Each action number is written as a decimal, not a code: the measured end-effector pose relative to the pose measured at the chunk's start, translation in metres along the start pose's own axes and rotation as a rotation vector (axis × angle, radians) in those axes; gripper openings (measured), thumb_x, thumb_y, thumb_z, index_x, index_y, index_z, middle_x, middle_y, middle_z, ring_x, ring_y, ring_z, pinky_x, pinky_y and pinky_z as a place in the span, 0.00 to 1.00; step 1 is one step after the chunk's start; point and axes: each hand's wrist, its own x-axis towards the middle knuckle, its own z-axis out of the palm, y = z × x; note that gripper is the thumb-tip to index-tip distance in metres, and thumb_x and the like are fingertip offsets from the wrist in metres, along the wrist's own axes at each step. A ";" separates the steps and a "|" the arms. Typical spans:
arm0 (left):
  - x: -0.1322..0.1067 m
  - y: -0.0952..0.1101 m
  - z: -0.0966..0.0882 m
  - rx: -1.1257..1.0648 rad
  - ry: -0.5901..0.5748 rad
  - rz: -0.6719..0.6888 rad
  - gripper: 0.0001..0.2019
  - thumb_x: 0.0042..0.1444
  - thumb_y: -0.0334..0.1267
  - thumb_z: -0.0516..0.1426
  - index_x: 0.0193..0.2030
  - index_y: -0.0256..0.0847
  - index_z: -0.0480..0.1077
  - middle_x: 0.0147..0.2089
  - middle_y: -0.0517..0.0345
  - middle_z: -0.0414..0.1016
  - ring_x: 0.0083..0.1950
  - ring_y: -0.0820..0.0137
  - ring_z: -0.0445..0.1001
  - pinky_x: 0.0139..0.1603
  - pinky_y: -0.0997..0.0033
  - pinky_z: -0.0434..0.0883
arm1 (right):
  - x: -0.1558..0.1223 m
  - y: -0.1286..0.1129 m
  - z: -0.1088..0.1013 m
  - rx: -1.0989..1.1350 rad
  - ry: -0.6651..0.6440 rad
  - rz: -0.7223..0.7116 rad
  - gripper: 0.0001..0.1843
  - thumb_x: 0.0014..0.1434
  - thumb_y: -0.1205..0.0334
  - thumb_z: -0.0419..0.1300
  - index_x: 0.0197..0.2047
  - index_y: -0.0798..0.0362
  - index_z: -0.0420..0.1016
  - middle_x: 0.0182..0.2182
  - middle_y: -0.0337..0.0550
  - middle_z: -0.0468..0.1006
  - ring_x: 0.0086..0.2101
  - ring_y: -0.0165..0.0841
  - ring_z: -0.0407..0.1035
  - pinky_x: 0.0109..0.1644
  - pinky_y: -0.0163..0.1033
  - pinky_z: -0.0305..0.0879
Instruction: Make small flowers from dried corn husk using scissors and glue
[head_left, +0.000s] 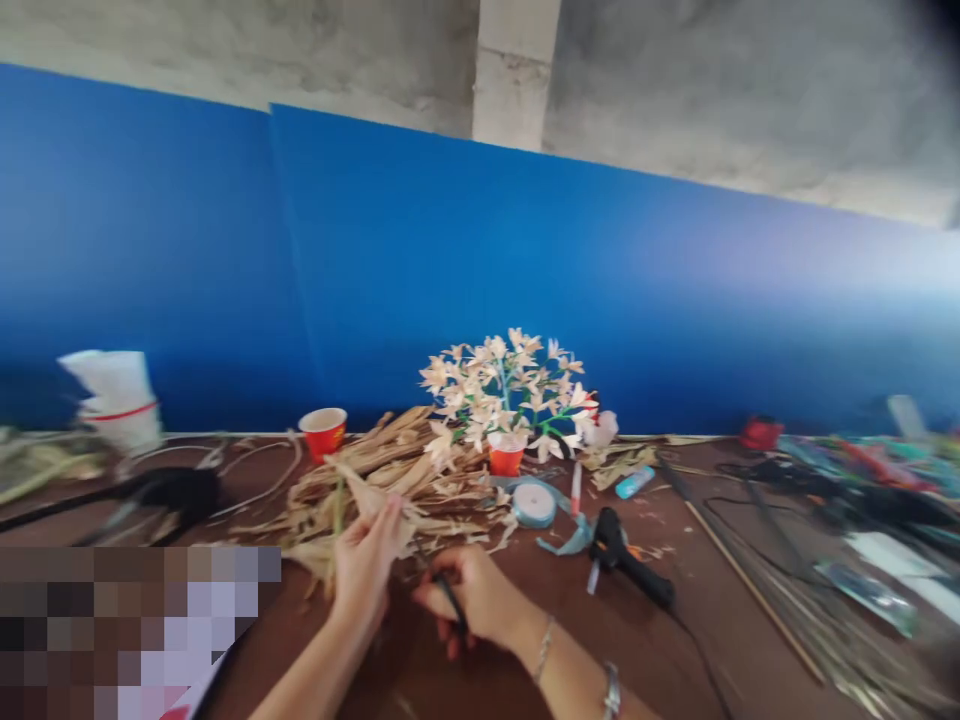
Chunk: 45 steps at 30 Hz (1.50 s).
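My left hand [365, 555] is closed on a pale dried husk strip [358, 486], which sticks up past the fingertips. Close beside it, my right hand [480, 590] grips scissors by their black handle [450, 602]; the blades are blurred and point toward the left hand. A heap of dry tan husks [390, 450] lies just beyond both hands. Behind the heap, a bunch of cream husk-like flowers [502, 385] on green stems stands in a red paper cup [507, 460].
A second red cup [324, 434] stands left of the heap. Blue ribbon on a roll [534, 505], a black glue gun [630, 558] with a cord and a long thin stick [754, 590] lie to the right. A blue panel [450, 250] rises behind the brown table [540, 640].
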 end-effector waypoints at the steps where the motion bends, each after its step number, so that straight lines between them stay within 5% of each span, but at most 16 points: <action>1: 0.001 -0.002 -0.001 -0.026 -0.016 -0.014 0.11 0.30 0.38 0.67 0.22 0.34 0.75 0.25 0.55 0.78 0.27 0.69 0.75 0.25 0.77 0.71 | 0.000 -0.001 0.000 -0.009 -0.002 0.003 0.13 0.48 0.55 0.60 0.31 0.56 0.66 0.11 0.30 0.66 0.10 0.23 0.61 0.11 0.22 0.48; 6: 0.002 -0.005 -0.002 -0.004 -0.060 -0.052 0.16 0.32 0.44 0.67 0.25 0.33 0.75 0.22 0.57 0.76 0.23 0.71 0.73 0.21 0.78 0.66 | -0.001 -0.002 0.001 -0.039 0.011 0.017 0.13 0.48 0.54 0.59 0.31 0.56 0.66 0.11 0.29 0.66 0.10 0.22 0.60 0.12 0.23 0.47; 13: 0.005 0.004 -0.003 -0.102 0.008 -0.128 0.12 0.33 0.37 0.67 0.25 0.33 0.74 0.24 0.56 0.77 0.22 0.72 0.73 0.21 0.78 0.68 | 0.002 0.003 -0.007 -0.030 -0.035 0.011 0.14 0.48 0.54 0.58 0.32 0.55 0.66 0.13 0.31 0.67 0.11 0.24 0.61 0.13 0.24 0.48; 17: 0.002 0.012 -0.003 -0.086 0.016 -0.129 0.14 0.34 0.41 0.66 0.26 0.33 0.74 0.21 0.58 0.75 0.19 0.73 0.71 0.20 0.76 0.67 | 0.004 -0.004 -0.009 0.088 0.218 -0.262 0.11 0.46 0.60 0.61 0.30 0.54 0.63 0.17 0.31 0.67 0.19 0.24 0.63 0.21 0.27 0.56; 20: -0.003 0.010 -0.001 -0.032 -0.112 -0.151 0.16 0.33 0.44 0.67 0.25 0.33 0.74 0.20 0.58 0.75 0.19 0.74 0.70 0.19 0.78 0.64 | 0.005 -0.008 -0.006 0.226 0.343 -0.399 0.17 0.41 0.64 0.65 0.32 0.53 0.62 0.24 0.33 0.68 0.25 0.25 0.62 0.28 0.29 0.58; 26: -0.016 -0.004 0.004 0.044 -0.340 -0.182 0.16 0.34 0.46 0.66 0.21 0.32 0.73 0.18 0.59 0.72 0.19 0.75 0.68 0.21 0.78 0.62 | 0.011 -0.007 -0.001 0.334 0.439 -0.375 0.18 0.38 0.62 0.67 0.31 0.52 0.63 0.21 0.30 0.65 0.22 0.24 0.57 0.25 0.30 0.54; 32: -0.003 -0.007 -0.001 0.146 -0.299 -0.111 0.20 0.35 0.51 0.64 0.24 0.32 0.72 0.18 0.58 0.71 0.19 0.74 0.66 0.21 0.76 0.60 | 0.005 -0.010 -0.006 0.307 0.423 -0.252 0.17 0.39 0.61 0.65 0.32 0.53 0.63 0.17 0.28 0.62 0.18 0.23 0.55 0.22 0.30 0.48; 36: 0.021 0.000 -0.016 0.618 -0.247 0.079 0.27 0.43 0.57 0.57 0.34 0.29 0.72 0.22 0.52 0.72 0.26 0.62 0.71 0.26 0.69 0.64 | -0.001 -0.014 -0.010 0.273 0.389 -0.184 0.15 0.42 0.62 0.62 0.34 0.53 0.64 0.17 0.31 0.67 0.20 0.26 0.62 0.22 0.30 0.51; 38: 0.026 0.006 -0.021 0.929 -0.201 0.217 0.30 0.47 0.54 0.55 0.50 0.31 0.66 0.31 0.47 0.75 0.36 0.55 0.73 0.35 0.62 0.66 | -0.002 -0.014 -0.011 0.271 0.385 -0.185 0.14 0.42 0.62 0.61 0.34 0.53 0.64 0.18 0.32 0.69 0.22 0.28 0.64 0.22 0.30 0.52; 41: 0.020 0.015 -0.022 1.167 -0.004 0.666 0.31 0.49 0.40 0.56 0.59 0.31 0.55 0.54 0.36 0.65 0.55 0.50 0.61 0.51 0.50 0.59 | -0.001 -0.012 -0.012 0.307 0.383 -0.175 0.12 0.43 0.64 0.59 0.34 0.53 0.64 0.19 0.32 0.69 0.22 0.27 0.65 0.21 0.29 0.51; 43: 0.011 0.020 -0.019 1.190 -0.177 0.929 0.25 0.48 0.29 0.53 0.56 0.40 0.60 0.56 0.43 0.62 0.56 0.55 0.59 0.54 0.50 0.56 | -0.001 -0.011 -0.013 0.331 0.391 -0.171 0.11 0.43 0.65 0.59 0.33 0.54 0.64 0.19 0.31 0.68 0.21 0.25 0.64 0.21 0.28 0.51; 45: 0.001 0.022 -0.015 1.174 -0.537 1.053 0.21 0.46 0.24 0.51 0.48 0.45 0.68 0.52 0.51 0.67 0.55 0.59 0.61 0.54 0.53 0.59 | -0.001 -0.012 -0.015 0.351 0.396 -0.175 0.11 0.43 0.65 0.60 0.32 0.54 0.64 0.18 0.31 0.68 0.20 0.25 0.63 0.21 0.28 0.50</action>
